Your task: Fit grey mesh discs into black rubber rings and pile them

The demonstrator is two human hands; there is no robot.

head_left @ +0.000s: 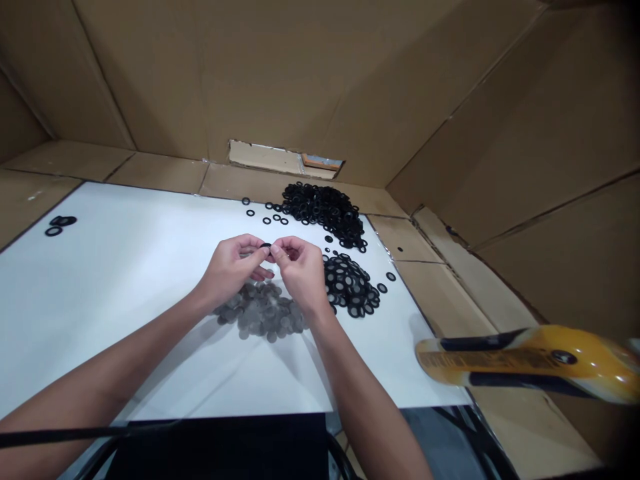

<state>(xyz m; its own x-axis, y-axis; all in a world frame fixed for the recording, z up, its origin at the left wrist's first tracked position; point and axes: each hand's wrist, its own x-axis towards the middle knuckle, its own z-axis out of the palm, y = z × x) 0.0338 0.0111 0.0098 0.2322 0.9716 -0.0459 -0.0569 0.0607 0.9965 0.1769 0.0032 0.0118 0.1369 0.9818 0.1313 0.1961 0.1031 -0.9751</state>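
My left hand and my right hand meet over the middle of the white board. Between their fingertips they pinch a small black ring; whether a disc sits inside it I cannot tell. Below the hands lies a heap of small grey mesh-like discs. Just right of my right hand spreads a pile of black rings with grey discs in their centres. Farther back is a larger heap of plain black rings, with several loose rings at its left.
A few black rings lie at the far left of the white board. Cardboard walls stand behind and to the right, with a slot at the back. A yellow and black object juts in at the right.
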